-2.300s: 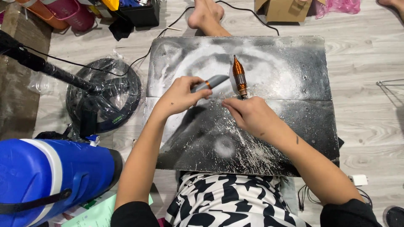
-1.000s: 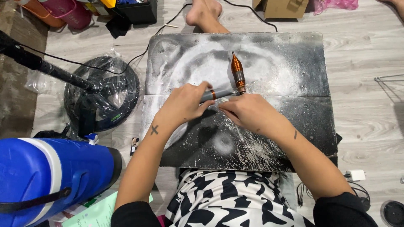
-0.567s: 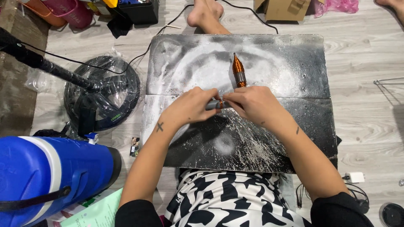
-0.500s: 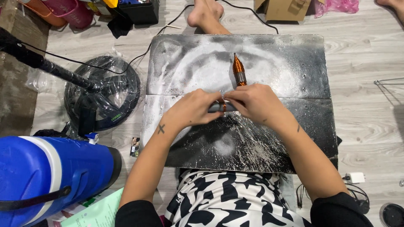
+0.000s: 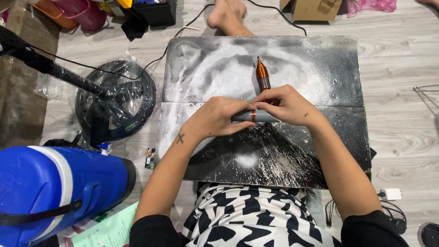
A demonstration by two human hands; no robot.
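The left hand point(image 5: 218, 119) curls its fingers around the left end of a short grey metal rod point(image 5: 256, 117) lying crosswise at the middle of the scuffed black table point(image 5: 320, 64). The right hand point(image 5: 286, 106) pinches the rod's right end, fingertips pressed together. Just beyond the hands, a copper-wound spindle point(image 5: 262, 76) points toward the far edge. Far left stands a large blue plastic jug point(image 5: 55, 187).

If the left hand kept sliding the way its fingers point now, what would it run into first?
The left hand points right along the grey rod that both hands grip. It would probably meet the right hand first, since their fingertips almost touch over the dark board.
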